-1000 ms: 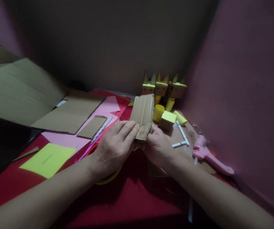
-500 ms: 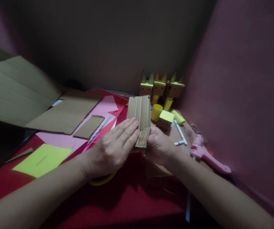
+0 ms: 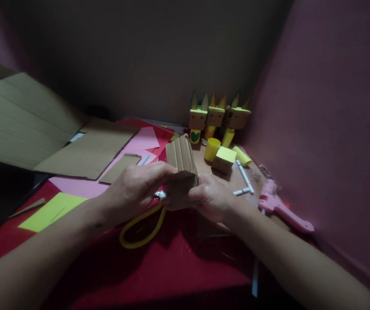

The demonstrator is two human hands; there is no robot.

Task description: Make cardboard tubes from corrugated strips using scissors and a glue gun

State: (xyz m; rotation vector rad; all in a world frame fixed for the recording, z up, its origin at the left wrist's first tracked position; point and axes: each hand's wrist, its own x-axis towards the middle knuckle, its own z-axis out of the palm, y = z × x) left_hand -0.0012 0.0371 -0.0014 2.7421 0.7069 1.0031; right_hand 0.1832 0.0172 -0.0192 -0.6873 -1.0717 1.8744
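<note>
Between my two hands is a small folded cardboard box, tilted so that its ribbed top and a plain side facing me show. My left hand grips its left side, thumb along the upper edge. On the lower right side, my right hand is closed, with the thumb pressed to the cardboard. Below my left hand, a yellow loop that looks like a scissors handle lies on the red tabletop. Beyond my right hand sits a small cardboard block with a yellow top.
Cardboard figures with pointed ears stand against the back wall. A yellow cup, white sticks and a pink glue gun are at the right. Large cardboard, pink paper and a yellow-green sheet lie left.
The box has tipped, so its near side now shows. My left hand has slid from lying flat over the top to gripping the left edge. More of the yellow loop is visible.
</note>
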